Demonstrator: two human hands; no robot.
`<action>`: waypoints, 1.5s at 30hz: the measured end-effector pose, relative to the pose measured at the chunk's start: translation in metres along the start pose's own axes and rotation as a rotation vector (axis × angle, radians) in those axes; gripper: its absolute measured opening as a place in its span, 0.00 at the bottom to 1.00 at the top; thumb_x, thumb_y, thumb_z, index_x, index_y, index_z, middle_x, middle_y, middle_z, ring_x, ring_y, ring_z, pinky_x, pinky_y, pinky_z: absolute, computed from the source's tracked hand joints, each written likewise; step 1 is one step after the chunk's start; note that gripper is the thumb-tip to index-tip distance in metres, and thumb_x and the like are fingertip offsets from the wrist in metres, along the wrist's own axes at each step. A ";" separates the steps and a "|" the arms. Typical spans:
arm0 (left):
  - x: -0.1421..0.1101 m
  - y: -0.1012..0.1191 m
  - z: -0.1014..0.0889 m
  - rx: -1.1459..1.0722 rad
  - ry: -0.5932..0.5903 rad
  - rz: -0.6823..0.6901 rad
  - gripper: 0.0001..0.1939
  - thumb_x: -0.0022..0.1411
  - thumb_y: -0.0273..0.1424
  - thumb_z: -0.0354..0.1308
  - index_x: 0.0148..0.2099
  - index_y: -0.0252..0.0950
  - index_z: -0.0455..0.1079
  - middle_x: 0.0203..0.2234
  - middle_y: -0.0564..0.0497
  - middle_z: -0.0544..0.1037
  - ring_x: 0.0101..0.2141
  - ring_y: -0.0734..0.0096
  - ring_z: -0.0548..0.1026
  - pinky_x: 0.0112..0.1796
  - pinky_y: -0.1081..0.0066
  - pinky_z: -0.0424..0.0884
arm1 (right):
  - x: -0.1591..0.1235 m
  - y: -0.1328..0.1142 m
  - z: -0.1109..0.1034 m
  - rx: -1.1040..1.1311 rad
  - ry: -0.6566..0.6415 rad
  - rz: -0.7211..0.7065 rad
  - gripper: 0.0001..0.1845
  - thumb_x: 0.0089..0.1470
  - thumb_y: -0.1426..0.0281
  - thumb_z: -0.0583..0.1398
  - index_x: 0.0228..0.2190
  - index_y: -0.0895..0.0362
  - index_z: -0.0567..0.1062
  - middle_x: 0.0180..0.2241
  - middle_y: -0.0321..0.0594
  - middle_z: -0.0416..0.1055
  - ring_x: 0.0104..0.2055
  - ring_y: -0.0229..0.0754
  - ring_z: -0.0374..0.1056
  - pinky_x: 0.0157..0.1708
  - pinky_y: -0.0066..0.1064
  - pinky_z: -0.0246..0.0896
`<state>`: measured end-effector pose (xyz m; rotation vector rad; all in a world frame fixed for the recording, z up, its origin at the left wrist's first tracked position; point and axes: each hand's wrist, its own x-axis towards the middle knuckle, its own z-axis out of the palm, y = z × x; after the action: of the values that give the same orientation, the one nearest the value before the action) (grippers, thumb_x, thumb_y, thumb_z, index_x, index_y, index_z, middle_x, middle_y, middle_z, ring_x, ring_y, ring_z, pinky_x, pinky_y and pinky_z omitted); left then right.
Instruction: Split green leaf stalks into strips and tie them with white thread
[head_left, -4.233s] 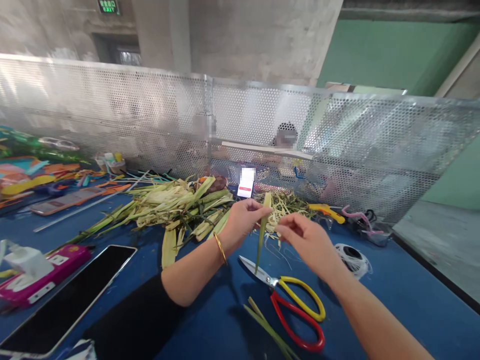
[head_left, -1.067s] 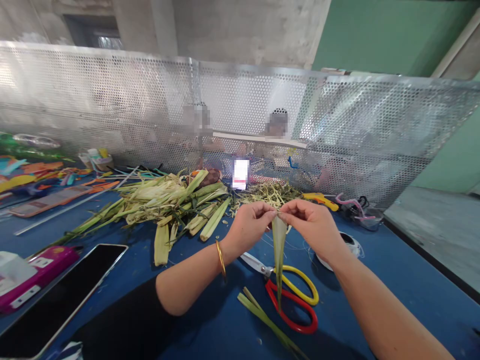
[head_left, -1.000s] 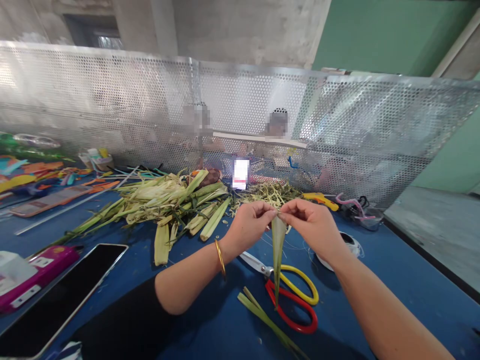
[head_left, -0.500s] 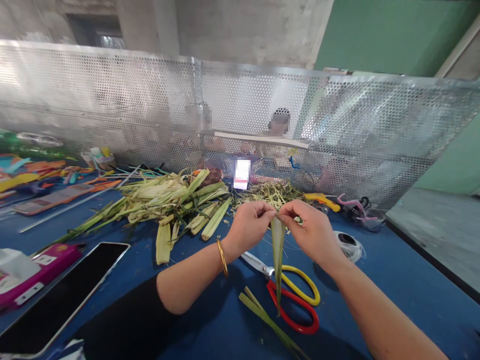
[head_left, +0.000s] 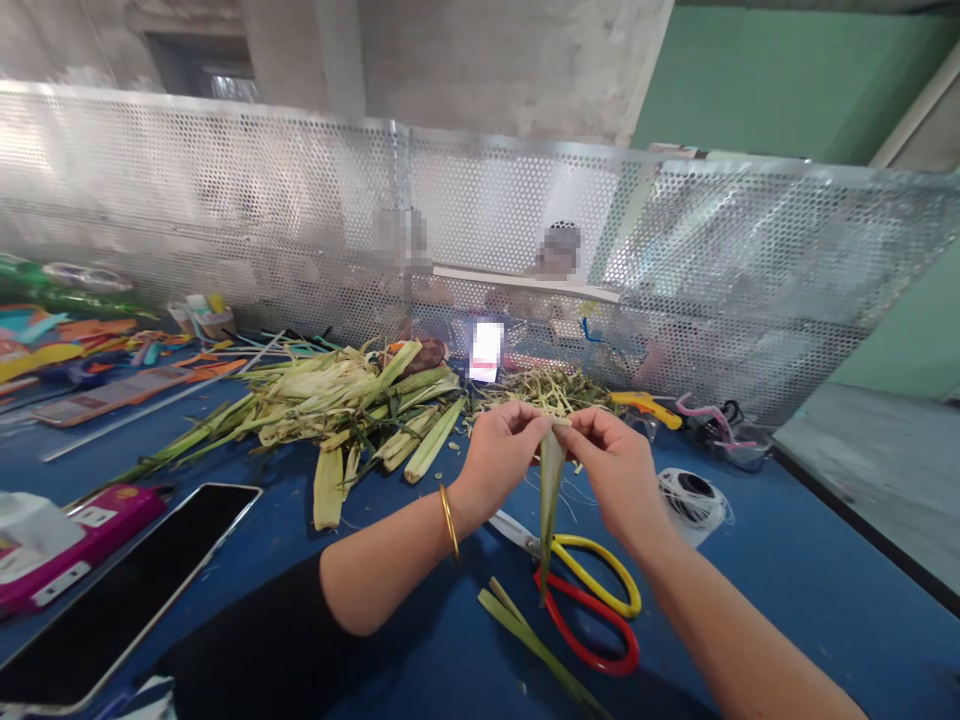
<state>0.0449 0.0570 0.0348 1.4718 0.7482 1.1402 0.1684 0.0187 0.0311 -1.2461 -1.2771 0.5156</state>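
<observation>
A long green leaf strip [head_left: 553, 485] hangs point-down between my hands, its wide upper end pinched on both sides. My left hand [head_left: 504, 452], with a gold bangle at the wrist, grips the left part of that end. On the right part, my right hand [head_left: 611, 460] pinches with thumb and fingers. Below the strip lie scissors [head_left: 596, 575] with one yellow and one red handle. Their blades point up and left, partly behind the leaf. Loose cut leaf pieces [head_left: 529, 635] rest left of the red handle.
Left of centre is a heap of green leaves [head_left: 322, 395]. Further left lie a black-screened phone [head_left: 142, 590] and a magenta power strip [head_left: 90, 535]. A spool of white thread [head_left: 694, 500] sits right of my hand. A perforated metal screen [head_left: 300, 220] closes the back, people behind it.
My right hand has turned slightly, its fingers now further over the leaf's top edge. The leaf's lower tip has swung left and up a little.
</observation>
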 end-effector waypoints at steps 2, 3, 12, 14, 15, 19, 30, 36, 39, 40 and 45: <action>-0.001 -0.003 0.003 -0.074 -0.002 -0.049 0.10 0.56 0.34 0.54 0.26 0.34 0.66 0.20 0.55 0.69 0.22 0.77 0.66 0.25 0.75 0.66 | -0.002 0.000 0.002 -0.053 0.037 -0.035 0.08 0.48 0.64 0.61 0.25 0.56 0.71 0.22 0.34 0.67 0.25 0.38 0.61 0.27 0.31 0.58; -0.001 -0.004 0.004 -0.076 0.006 -0.043 0.10 0.56 0.34 0.54 0.25 0.34 0.66 0.19 0.55 0.67 0.21 0.78 0.65 0.25 0.76 0.64 | -0.003 0.000 0.002 -0.075 0.050 -0.055 0.08 0.48 0.64 0.61 0.24 0.55 0.71 0.21 0.33 0.66 0.25 0.38 0.61 0.27 0.30 0.57; -0.002 -0.004 0.006 -0.080 0.036 0.015 0.12 0.56 0.36 0.54 0.24 0.35 0.62 0.16 0.58 0.62 0.20 0.79 0.59 0.22 0.76 0.57 | -0.012 -0.003 0.005 -0.243 0.165 -0.317 0.07 0.51 0.67 0.59 0.24 0.54 0.71 0.23 0.34 0.68 0.26 0.38 0.61 0.28 0.30 0.56; -0.002 -0.002 0.005 -0.072 0.045 0.023 0.12 0.56 0.36 0.54 0.24 0.35 0.62 0.17 0.57 0.63 0.20 0.79 0.60 0.23 0.76 0.57 | -0.012 -0.004 0.006 -0.251 0.180 -0.313 0.07 0.51 0.67 0.59 0.24 0.54 0.71 0.23 0.34 0.68 0.26 0.38 0.61 0.28 0.30 0.57; -0.002 -0.002 0.005 -0.052 0.059 0.038 0.12 0.56 0.36 0.54 0.24 0.35 0.63 0.17 0.57 0.63 0.21 0.79 0.60 0.23 0.76 0.58 | -0.012 -0.005 0.007 -0.238 0.182 -0.287 0.06 0.50 0.66 0.60 0.24 0.54 0.71 0.23 0.34 0.68 0.26 0.37 0.61 0.28 0.30 0.57; 0.000 -0.004 0.003 0.063 0.124 0.100 0.11 0.56 0.35 0.54 0.25 0.35 0.66 0.19 0.55 0.67 0.23 0.77 0.63 0.24 0.76 0.60 | -0.010 -0.004 0.009 -0.117 0.111 -0.103 0.08 0.48 0.64 0.61 0.26 0.56 0.72 0.22 0.33 0.68 0.25 0.37 0.61 0.27 0.29 0.57; 0.004 -0.008 0.001 0.106 0.122 0.089 0.15 0.58 0.36 0.52 0.22 0.35 0.62 0.17 0.57 0.63 0.21 0.78 0.60 0.23 0.76 0.57 | -0.018 -0.005 0.010 -0.243 0.162 -0.370 0.06 0.51 0.69 0.60 0.24 0.55 0.70 0.24 0.34 0.69 0.28 0.37 0.63 0.31 0.29 0.59; 0.009 -0.009 -0.004 0.123 0.160 0.116 0.13 0.58 0.36 0.51 0.23 0.35 0.63 0.19 0.56 0.64 0.22 0.77 0.61 0.24 0.76 0.57 | -0.018 -0.006 0.015 -0.167 0.050 -0.136 0.07 0.48 0.65 0.61 0.25 0.56 0.70 0.22 0.33 0.67 0.25 0.37 0.61 0.26 0.29 0.57; 0.008 -0.010 -0.002 0.139 0.165 0.117 0.14 0.57 0.37 0.52 0.24 0.35 0.64 0.18 0.56 0.65 0.22 0.77 0.62 0.24 0.76 0.58 | -0.014 -0.001 0.016 -0.135 0.005 -0.041 0.12 0.49 0.63 0.60 0.21 0.56 0.67 0.19 0.31 0.61 0.22 0.35 0.56 0.24 0.28 0.55; 0.007 -0.010 -0.001 0.142 0.159 0.112 0.14 0.57 0.38 0.53 0.23 0.35 0.64 0.17 0.56 0.65 0.22 0.77 0.62 0.24 0.76 0.58 | -0.012 0.001 0.015 -0.135 0.024 -0.034 0.12 0.49 0.63 0.59 0.20 0.56 0.67 0.19 0.31 0.61 0.22 0.35 0.56 0.25 0.29 0.55; 0.003 -0.011 0.004 0.175 0.119 0.090 0.14 0.57 0.36 0.52 0.23 0.35 0.64 0.16 0.56 0.65 0.22 0.76 0.62 0.24 0.76 0.58 | -0.012 0.000 0.011 -0.246 0.143 -0.111 0.10 0.50 0.64 0.59 0.22 0.56 0.69 0.20 0.32 0.64 0.23 0.36 0.57 0.25 0.29 0.54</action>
<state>0.0505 0.0606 0.0245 1.6067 0.8904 1.2656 0.1554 0.0129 0.0241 -1.3799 -1.3068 0.1895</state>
